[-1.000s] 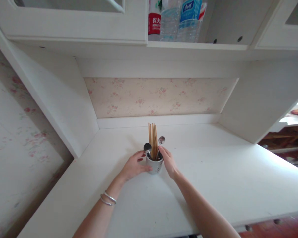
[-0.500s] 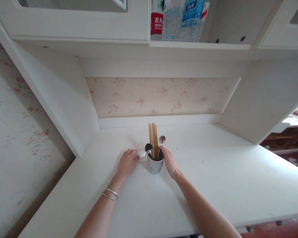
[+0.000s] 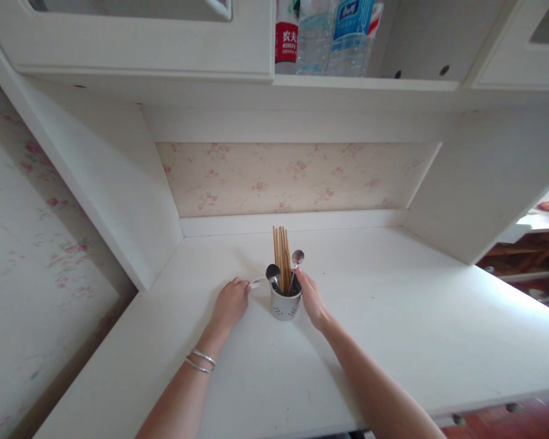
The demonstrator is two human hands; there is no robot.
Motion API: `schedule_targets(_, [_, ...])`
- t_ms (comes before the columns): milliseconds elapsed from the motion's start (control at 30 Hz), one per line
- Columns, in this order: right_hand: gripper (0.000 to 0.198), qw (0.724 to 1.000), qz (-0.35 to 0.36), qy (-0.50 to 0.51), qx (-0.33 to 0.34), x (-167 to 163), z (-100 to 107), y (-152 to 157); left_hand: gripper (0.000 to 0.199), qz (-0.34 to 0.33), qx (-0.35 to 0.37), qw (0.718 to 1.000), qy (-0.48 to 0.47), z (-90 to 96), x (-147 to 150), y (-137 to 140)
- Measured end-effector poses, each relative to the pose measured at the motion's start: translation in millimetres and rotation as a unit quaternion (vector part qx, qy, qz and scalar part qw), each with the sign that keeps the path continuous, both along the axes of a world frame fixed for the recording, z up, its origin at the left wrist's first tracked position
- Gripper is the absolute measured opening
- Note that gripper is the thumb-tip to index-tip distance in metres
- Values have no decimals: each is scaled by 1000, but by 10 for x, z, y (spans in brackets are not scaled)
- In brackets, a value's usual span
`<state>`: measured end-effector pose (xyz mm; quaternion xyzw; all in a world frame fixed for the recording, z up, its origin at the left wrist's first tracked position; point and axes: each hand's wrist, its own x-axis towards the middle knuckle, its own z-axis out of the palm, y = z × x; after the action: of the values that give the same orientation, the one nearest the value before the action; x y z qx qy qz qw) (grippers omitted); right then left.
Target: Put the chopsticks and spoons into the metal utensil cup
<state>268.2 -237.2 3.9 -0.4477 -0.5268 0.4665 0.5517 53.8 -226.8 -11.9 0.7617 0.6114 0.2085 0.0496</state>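
A small white object (image 3: 257, 282) peeks out past the fingertips of the left hand (image 3: 229, 303), too little of it showing to tell what it is or whether the fingers pinch it. That hand lies palm down on the white counter (image 3: 393, 341), fingers together and pointing far-right, two bangles (image 3: 200, 361) at the wrist. Just right of it stands the perforated utensil cup (image 3: 284, 303), mid-counter, holding wooden chopsticks (image 3: 280, 256) and two metal spoons (image 3: 296, 259). The right hand (image 3: 312, 299) rests against the cup's right side, fingers together, forearm stretching toward the near right. Bottles (image 3: 329, 33) on the upper shelf are cut off at the top.
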Motion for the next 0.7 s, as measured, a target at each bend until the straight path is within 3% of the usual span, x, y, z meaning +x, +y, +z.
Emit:
schedule_targets(100, [58,1000,-5,-1,-3,-5,-1,-8,28,41,31,995,-85,103,-34,12])
schedule_targets(200, [56,1000,-14,-9,0,-38,-8,-26,31,69,42,961,-266,240,-63,4])
schedule_targets(367, [51,998,-35,-36,27,-157,-25,-64,36,37,12,815,-579,493,-31,-105])
schedule_targets(433, [49,998,-36,-49,33,-205,-29,-79,35,22,21,763,-646,577,-7,-153])
schedule_targets(500, [48,996,-40,-65,36,-241,-29,-93,35,18,23,733,-680,638,14,-190])
schedule_targets(567, [46,995,-44,-75,38,-266,-27,-102,34,23,25,737,-676,672,44,-221])
schedule_targets(700, [44,995,-40,-87,42,-298,-16,-114,29,18,38,786,-616,668,178,-286])
